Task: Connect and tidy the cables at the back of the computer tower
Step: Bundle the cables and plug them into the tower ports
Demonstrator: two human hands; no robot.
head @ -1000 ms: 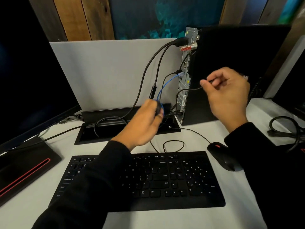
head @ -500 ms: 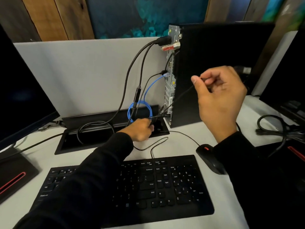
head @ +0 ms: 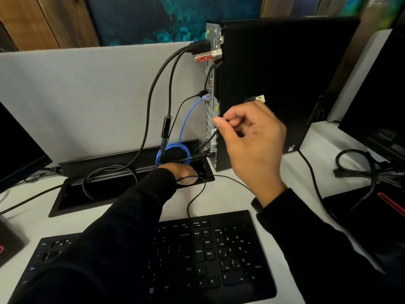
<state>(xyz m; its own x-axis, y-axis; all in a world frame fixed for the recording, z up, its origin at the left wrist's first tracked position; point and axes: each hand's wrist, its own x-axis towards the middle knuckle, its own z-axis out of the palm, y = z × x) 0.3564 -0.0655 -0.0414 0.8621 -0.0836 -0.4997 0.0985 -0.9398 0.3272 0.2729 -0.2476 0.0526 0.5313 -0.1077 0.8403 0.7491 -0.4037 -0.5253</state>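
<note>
The black computer tower (head: 274, 84) stands on the desk with its rear panel (head: 211, 119) facing left. Thick black cables (head: 153, 95) and a blue network cable (head: 188, 115) are plugged into that panel. The blue cable's slack lies coiled (head: 162, 153) over the desk's cable tray (head: 87, 200). My right hand (head: 252, 137) is raised beside the panel and pinches a thin black cable whose loose USB plug (head: 260, 98) sticks out above my knuckles. My left hand (head: 182, 172) reaches down into the tray opening under the coil, its fingers hidden.
A black keyboard (head: 219, 260) lies in front, its cord looping toward the tray. A mouse (head: 255, 205) is mostly hidden behind my right wrist. A monitor (head: 17, 150) stands at left, loose black cables (head: 355, 165) lie at right, and a grey divider (head: 87, 95) is behind.
My left hand let go of the blue coil, which now rests over the tray, and dropped into the tray opening. My right hand has come down and left toward the rear panel with the thin cable.
</note>
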